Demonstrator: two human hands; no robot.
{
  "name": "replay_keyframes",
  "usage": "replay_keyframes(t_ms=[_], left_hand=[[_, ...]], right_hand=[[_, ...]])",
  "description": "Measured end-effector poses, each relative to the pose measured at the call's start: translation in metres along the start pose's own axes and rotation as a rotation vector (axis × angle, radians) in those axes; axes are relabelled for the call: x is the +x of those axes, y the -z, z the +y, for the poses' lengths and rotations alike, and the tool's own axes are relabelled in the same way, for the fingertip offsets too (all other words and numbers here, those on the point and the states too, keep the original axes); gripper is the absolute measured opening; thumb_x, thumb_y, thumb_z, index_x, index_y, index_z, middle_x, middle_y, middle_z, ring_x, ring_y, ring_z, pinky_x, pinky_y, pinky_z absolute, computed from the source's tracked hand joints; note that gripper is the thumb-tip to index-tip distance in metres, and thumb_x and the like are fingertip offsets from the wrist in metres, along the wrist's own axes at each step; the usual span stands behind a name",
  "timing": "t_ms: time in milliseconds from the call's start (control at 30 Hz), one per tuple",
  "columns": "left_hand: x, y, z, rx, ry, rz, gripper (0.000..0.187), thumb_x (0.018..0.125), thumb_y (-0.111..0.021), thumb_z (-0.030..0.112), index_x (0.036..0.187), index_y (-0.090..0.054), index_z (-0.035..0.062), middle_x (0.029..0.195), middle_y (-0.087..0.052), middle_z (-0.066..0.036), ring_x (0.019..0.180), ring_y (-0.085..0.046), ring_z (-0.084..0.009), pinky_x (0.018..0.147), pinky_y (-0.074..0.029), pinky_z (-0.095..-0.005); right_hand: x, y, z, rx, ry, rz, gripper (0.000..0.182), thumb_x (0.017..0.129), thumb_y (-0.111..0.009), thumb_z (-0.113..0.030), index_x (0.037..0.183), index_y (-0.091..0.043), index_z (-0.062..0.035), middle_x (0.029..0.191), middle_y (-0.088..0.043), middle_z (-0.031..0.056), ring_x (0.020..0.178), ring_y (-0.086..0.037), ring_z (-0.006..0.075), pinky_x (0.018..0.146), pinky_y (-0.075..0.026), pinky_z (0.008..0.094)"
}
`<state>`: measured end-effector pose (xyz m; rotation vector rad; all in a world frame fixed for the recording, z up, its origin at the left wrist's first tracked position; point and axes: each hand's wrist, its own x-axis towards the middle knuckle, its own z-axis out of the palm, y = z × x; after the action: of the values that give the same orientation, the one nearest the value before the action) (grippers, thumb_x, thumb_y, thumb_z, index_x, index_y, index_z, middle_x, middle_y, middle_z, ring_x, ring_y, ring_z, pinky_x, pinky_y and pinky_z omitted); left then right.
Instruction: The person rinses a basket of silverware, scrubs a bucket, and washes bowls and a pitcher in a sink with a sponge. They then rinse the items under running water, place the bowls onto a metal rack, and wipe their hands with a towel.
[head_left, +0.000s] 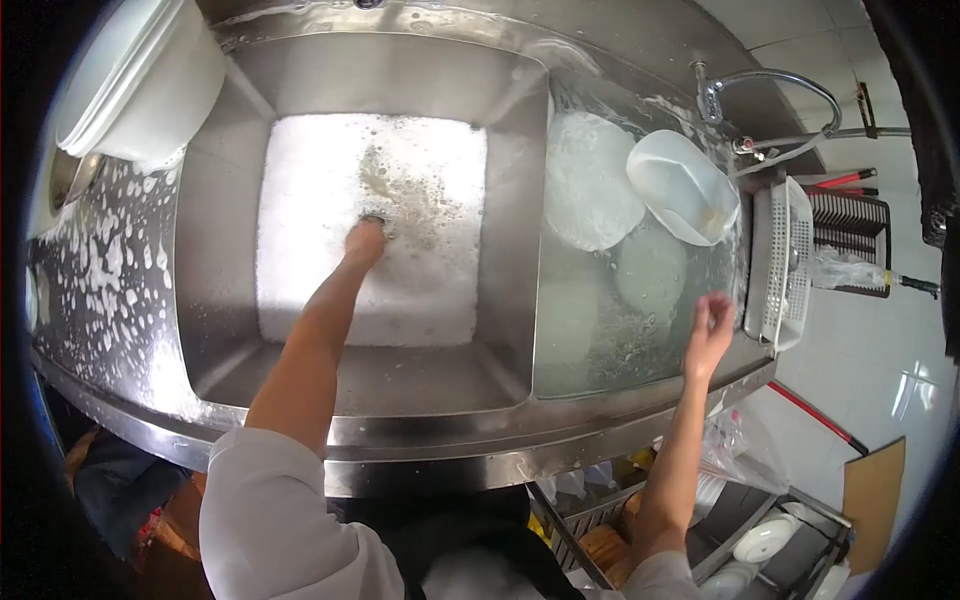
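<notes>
My left hand (366,240) reaches down into the left sink basin (215,290), amid white suds (310,200). Its fingers look closed beside a small dark round spot, and whatever they grip is hidden. Over the front right corner of the water-filled right basin (570,365), my right hand (709,335) hovers with loosely curled, parted fingers and nothing in them. In that water float a translucent round-edged container or lid (592,180) and a translucent plastic tub (680,190) tilted on its side. Another pale round shape (650,265) lies underwater, blurred.
A large white bucket (150,95) stands on the foam-splashed left counter (110,270). The faucet (770,80) arches at the back right. A white perforated basket (790,265) sits along the right edge. Below are crates with plates (768,538) and a plastic bag (740,445).
</notes>
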<state>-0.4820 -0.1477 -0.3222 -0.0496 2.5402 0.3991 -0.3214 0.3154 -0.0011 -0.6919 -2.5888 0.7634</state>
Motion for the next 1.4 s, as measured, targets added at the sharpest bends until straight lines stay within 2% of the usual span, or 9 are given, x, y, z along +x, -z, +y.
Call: replay_keyframes(t_ms=[133, 367, 600, 633, 833, 933, 1033, 1200, 1400], left_hand=[[0.004, 0.011, -0.009, 0.174, -0.206, -0.107, 0.020, 0.082, -0.054, 0.011, 0.098, -0.064, 0.0033, 0.101, -0.065, -0.018, 0.095, -0.062, -0.0326, 0.080, -0.051, -0.0407], [0.013, -0.010, -0.017, 0.123, -0.130, -0.086, 0.026, 0.083, -0.050, 0.017, 0.098, -0.066, 0.0030, 0.106, -0.064, -0.016, 0.101, -0.060, -0.0307, 0.085, -0.049, -0.0403], [0.036, -0.030, -0.022, -0.027, -0.048, -0.033, 0.030, 0.082, -0.054, 0.025, 0.099, -0.068, 0.0041, 0.107, -0.064, -0.016, 0.104, -0.060, -0.0295, 0.086, -0.048, -0.0415], [0.036, -0.013, -0.015, 0.437, -0.294, -0.342, 0.033, 0.083, -0.054, 0.028, 0.101, -0.067, 0.0030, 0.114, -0.061, -0.015, 0.107, -0.057, -0.0306, 0.090, -0.045, -0.0418], [-0.064, 0.055, 0.028, 0.230, -0.332, -0.404, 0.056, 0.088, -0.038, 0.023, 0.143, -0.028, 0.0226, 0.150, -0.025, -0.001, 0.139, -0.018, -0.0221, 0.105, -0.018, -0.0616], [-0.079, 0.047, 0.060, 0.008, -0.631, -0.098, 0.036, 0.085, -0.048, 0.031, 0.097, -0.065, 0.0018, 0.097, -0.063, -0.020, 0.094, -0.058, -0.0367, 0.084, -0.045, -0.0445], [-0.133, 0.074, 0.117, -0.427, -0.768, 0.222, 0.026, 0.081, -0.053, 0.023, 0.084, -0.061, -0.0011, 0.086, -0.062, -0.022, 0.079, -0.058, -0.0390, 0.073, -0.046, -0.0434], [-0.195, 0.095, 0.184, -0.830, -0.500, 0.225, 0.021, 0.082, -0.053, 0.020, 0.091, -0.061, 0.0029, 0.085, -0.064, -0.015, 0.082, -0.062, -0.0256, 0.072, -0.048, -0.0382], [-0.205, 0.156, 0.156, -1.835, -0.194, -0.089, 0.023, 0.089, -0.042, 0.014, 0.104, -0.058, 0.0065, 0.095, -0.064, -0.008, 0.082, -0.061, -0.0183, 0.071, -0.051, -0.0339]], right_hand=[[0.091, -0.025, 0.008, -0.213, 0.193, 0.209, 0.064, 0.084, -0.067, -0.034, 0.127, -0.040, 0.0046, 0.122, -0.050, 0.0165, 0.109, -0.049, 0.0227, 0.092, -0.039, 0.0330], [0.138, -0.044, 0.019, -0.254, 0.187, -0.179, 0.037, 0.073, -0.068, -0.024, 0.096, -0.052, 0.0002, 0.085, -0.061, 0.0177, 0.084, -0.058, 0.0220, 0.078, -0.044, 0.0330], [0.062, -0.061, -0.003, 0.150, 0.365, -0.076, 0.030, 0.072, -0.063, -0.018, 0.092, -0.053, 0.0013, 0.076, -0.061, 0.0200, 0.068, -0.062, 0.0246, 0.065, -0.048, 0.0354], [0.050, -0.054, -0.007, 0.108, 0.327, -0.092, 0.029, 0.072, -0.063, -0.018, 0.091, -0.053, 0.0017, 0.073, -0.060, 0.0201, 0.066, -0.062, 0.0255, 0.063, -0.048, 0.0354], [-0.008, -0.003, -0.014, -0.337, 0.510, -0.282, 0.026, 0.070, -0.064, -0.023, 0.077, -0.050, -0.0015, 0.058, -0.053, 0.0144, 0.055, -0.056, 0.0345, 0.054, -0.044, 0.0388], [-0.024, 0.003, -0.017, -0.384, 0.717, -0.275, 0.025, 0.069, -0.064, -0.022, 0.073, -0.048, -0.0025, 0.057, -0.051, 0.0146, 0.054, -0.053, 0.0342, 0.054, -0.042, 0.0396], [-0.014, -0.012, -0.001, -0.199, 0.667, -0.252, 0.021, 0.070, -0.063, -0.016, 0.070, -0.046, -0.0033, 0.057, -0.050, 0.0117, 0.051, -0.050, 0.0243, 0.053, -0.039, 0.0357], [0.006, -0.012, 0.005, 0.672, -0.032, -0.501, 0.021, 0.075, -0.055, -0.003, 0.064, -0.039, -0.0097, 0.058, -0.039, -0.0049, 0.052, -0.032, 0.0039, 0.045, -0.026, 0.0231], [-0.026, 0.001, -0.116, 0.715, 0.049, -0.592, 0.022, 0.076, -0.053, 0.001, 0.064, -0.039, -0.0119, 0.062, -0.038, -0.0082, 0.052, -0.031, 0.0013, 0.043, -0.023, 0.0213]])
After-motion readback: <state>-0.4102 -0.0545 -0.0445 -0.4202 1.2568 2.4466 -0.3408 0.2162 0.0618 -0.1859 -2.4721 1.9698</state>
